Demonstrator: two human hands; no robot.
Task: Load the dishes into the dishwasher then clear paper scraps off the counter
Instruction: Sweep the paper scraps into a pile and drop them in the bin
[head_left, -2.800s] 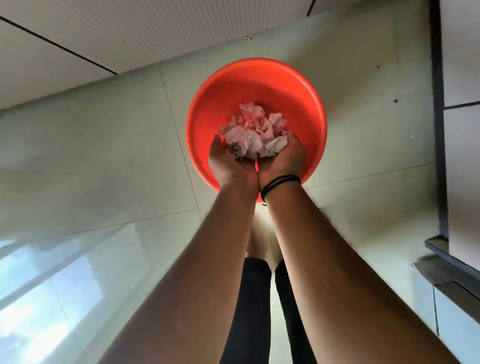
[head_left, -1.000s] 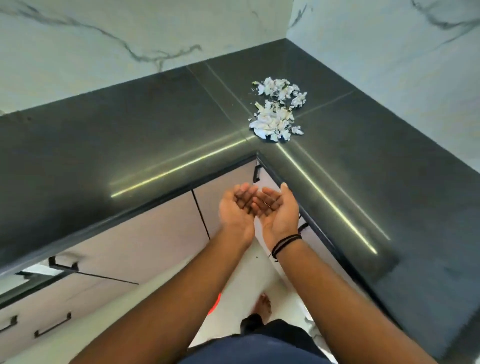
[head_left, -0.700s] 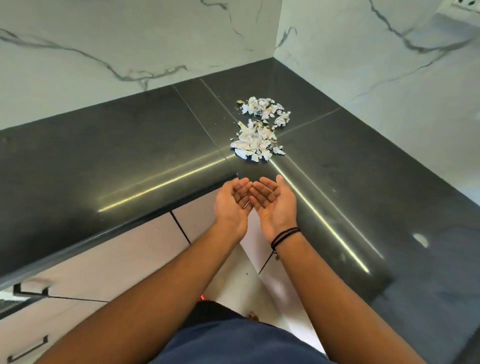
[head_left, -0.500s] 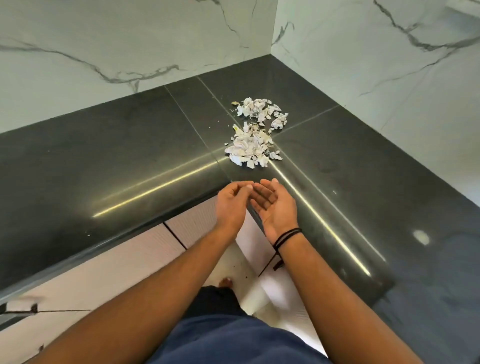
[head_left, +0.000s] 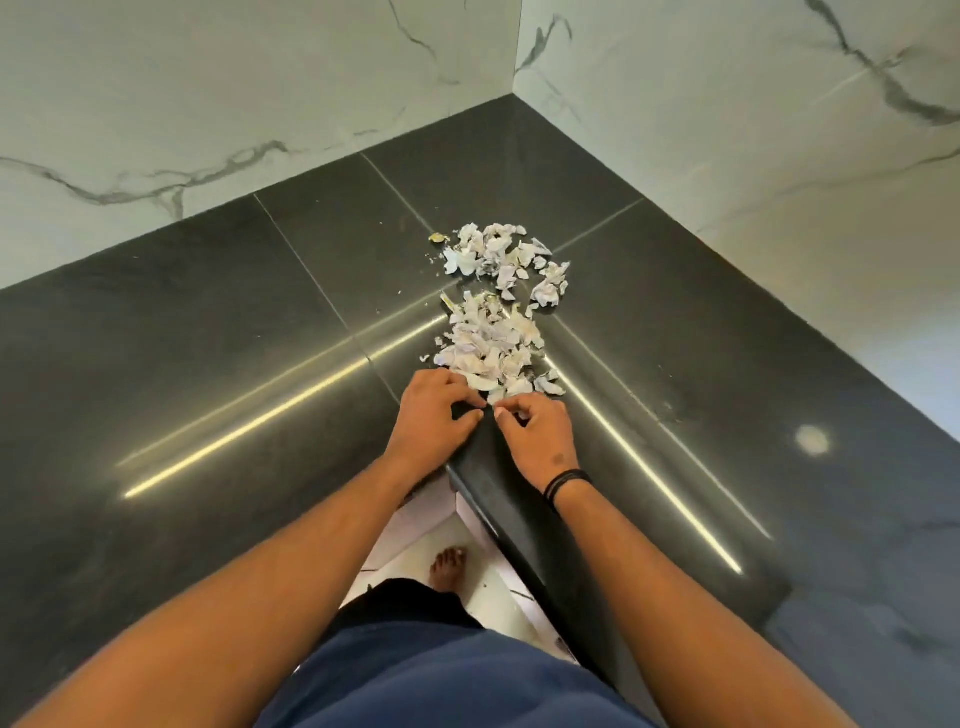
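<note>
1. At the inner corner of the dark counter (head_left: 208, 364), a loose heap of paper scraps (head_left: 493, 332) is spread.
2. Its near edge is touched by the curled fingers of the left hand (head_left: 434, 415) and right hand (head_left: 535, 434); no pinch can be confirmed.
3. Light, limp, easily scattered scraps are best scooped from both sides.

Nothing readable here, honestly. No labels, brand names, numbers or signs anywhere in the shot. The paper scraps (head_left: 493, 332) on the counter (head_left: 208, 338) show faint bluish-grey marks that might be print, but they're way too small and crumpled to make out a single letter.
</note>
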